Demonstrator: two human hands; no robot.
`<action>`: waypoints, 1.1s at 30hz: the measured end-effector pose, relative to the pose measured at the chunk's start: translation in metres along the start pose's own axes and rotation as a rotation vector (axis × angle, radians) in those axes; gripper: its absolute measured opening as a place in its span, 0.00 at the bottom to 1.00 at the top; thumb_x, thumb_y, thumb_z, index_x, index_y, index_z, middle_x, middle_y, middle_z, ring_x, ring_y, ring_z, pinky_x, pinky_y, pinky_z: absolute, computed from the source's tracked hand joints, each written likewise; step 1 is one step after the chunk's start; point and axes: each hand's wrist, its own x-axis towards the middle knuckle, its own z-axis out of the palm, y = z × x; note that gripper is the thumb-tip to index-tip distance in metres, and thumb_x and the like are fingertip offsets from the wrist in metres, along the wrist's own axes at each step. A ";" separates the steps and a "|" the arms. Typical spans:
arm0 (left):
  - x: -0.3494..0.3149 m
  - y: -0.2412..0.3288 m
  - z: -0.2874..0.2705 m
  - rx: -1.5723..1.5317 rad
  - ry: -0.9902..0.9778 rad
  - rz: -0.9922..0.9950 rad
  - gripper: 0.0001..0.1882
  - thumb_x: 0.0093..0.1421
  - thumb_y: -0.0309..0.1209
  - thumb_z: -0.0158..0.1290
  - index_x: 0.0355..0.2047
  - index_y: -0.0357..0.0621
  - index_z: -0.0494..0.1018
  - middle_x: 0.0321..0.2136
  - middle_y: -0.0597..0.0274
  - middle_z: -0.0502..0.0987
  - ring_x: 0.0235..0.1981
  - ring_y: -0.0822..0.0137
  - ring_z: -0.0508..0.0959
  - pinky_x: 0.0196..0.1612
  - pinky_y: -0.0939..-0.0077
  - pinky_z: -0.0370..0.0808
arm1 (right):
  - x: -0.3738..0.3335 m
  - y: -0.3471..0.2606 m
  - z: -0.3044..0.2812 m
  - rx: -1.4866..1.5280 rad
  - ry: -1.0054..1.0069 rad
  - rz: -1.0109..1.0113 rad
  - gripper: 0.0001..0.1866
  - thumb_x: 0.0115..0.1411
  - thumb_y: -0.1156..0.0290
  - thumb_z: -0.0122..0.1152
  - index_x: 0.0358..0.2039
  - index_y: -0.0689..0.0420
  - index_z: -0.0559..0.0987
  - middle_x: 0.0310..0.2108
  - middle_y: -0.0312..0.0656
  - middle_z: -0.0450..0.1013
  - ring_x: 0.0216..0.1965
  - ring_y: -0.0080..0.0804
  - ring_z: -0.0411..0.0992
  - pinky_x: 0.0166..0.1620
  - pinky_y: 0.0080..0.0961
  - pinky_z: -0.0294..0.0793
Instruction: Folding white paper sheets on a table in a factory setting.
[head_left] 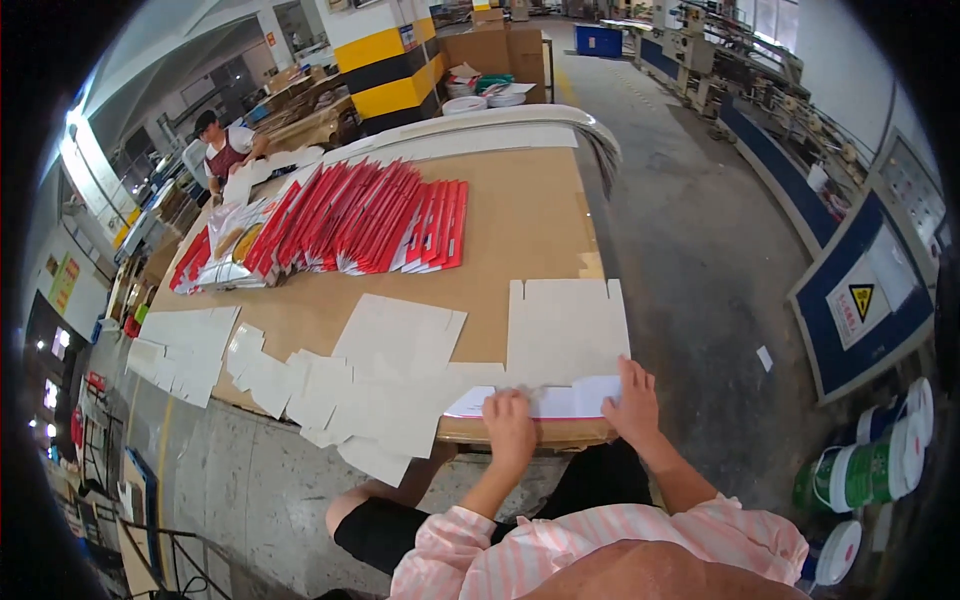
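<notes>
At the near edge of the table lies a white cardboard sheet [566, 318] with slits along its far edge. Its near part is folded up into a narrow white strip [560, 402] with a thin pink-red line along the bottom. My left hand [510, 425] is closed, its curled fingers pressing the strip's left part. My right hand [633, 405] grips the strip's right end, thumb on the near side and fingers bent around the corner. To the left, several flat white card pieces [400, 335] overlap along the table edge. What lies under my left fingers is hidden.
A row of red folded packages [375, 215] leans across the brown tabletop [520, 215]. Another person [225, 150] stands at the far left corner. Green and white buckets [850, 475] and a blue warning panel [860, 290] stand at right; machines line the aisle.
</notes>
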 end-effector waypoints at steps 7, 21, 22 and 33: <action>0.010 -0.073 -0.045 0.132 -0.102 -0.260 0.19 0.48 0.23 0.54 0.43 0.45 0.75 0.49 0.47 0.70 0.50 0.49 0.69 0.54 0.57 0.65 | -0.031 0.023 -0.028 0.288 -0.023 0.338 0.41 0.50 0.68 0.63 0.63 0.60 0.56 0.57 0.53 0.61 0.57 0.48 0.60 0.58 0.37 0.60; -0.014 0.008 -0.001 -0.351 -0.600 0.126 0.26 0.47 0.27 0.56 0.50 0.44 0.70 0.53 0.46 0.67 0.51 0.46 0.67 0.56 0.58 0.62 | 0.007 -0.043 0.029 -0.029 0.094 -0.516 0.30 0.45 0.73 0.59 0.53 0.57 0.70 0.50 0.43 0.69 0.47 0.40 0.67 0.46 0.39 0.65; -0.013 0.006 -0.023 -0.342 -0.598 0.113 0.26 0.47 0.27 0.56 0.50 0.44 0.70 0.53 0.46 0.67 0.51 0.46 0.67 0.56 0.58 0.62 | 0.002 -0.044 0.032 -0.111 -0.029 -0.546 0.30 0.45 0.73 0.58 0.53 0.55 0.71 0.50 0.41 0.69 0.46 0.39 0.67 0.45 0.38 0.66; 0.052 0.001 -0.072 0.131 -0.293 0.270 0.18 0.51 0.31 0.53 0.44 0.43 0.71 0.29 0.62 0.74 0.39 0.59 0.73 0.55 0.55 0.62 | -0.006 -0.030 0.018 0.276 0.240 -0.384 0.25 0.47 0.77 0.57 0.50 0.57 0.75 0.48 0.42 0.73 0.46 0.43 0.68 0.52 0.34 0.67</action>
